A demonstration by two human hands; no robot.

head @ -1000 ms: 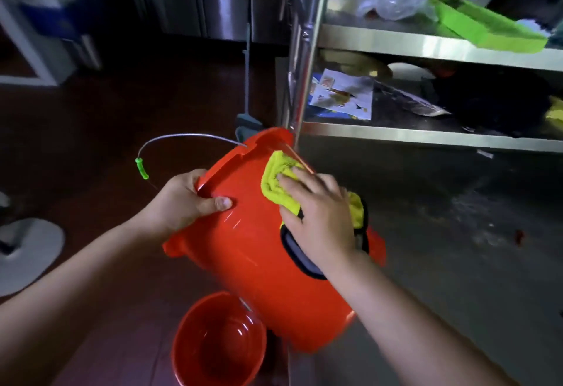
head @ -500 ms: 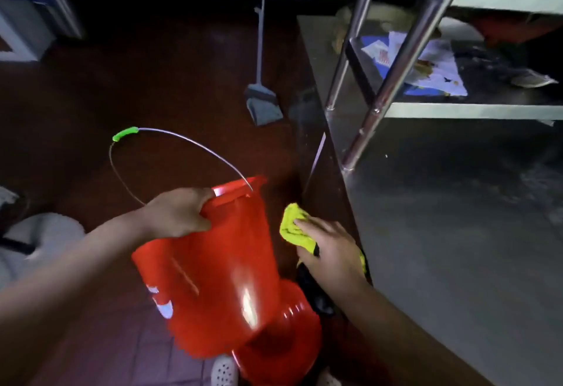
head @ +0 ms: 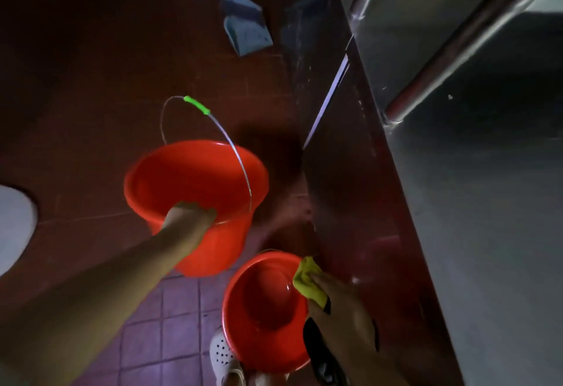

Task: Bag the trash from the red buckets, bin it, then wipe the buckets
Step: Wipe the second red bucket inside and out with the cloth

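Head view: both red buckets look empty, so bagging seems done. Left hand (head: 190, 216) grips the big bucket (head: 195, 200) by its near rim above the floor. Right hand (head: 341, 300) presses a yellow cloth (head: 306, 280) on the small bucket (head: 262, 309) rim; wiping left there.

The floor (head: 91, 81) is dark reddish-brown tile, dim in low light, turning purplish with plain grout lines at the near edge. A blue-grey dustpan (head: 246, 24) stands on it far off, beside the stainless steel surface (head: 487, 233) that fills the right side (its front panel faintly mirrors the floor). Slanting steel posts (head: 457, 47) rise from that surface.
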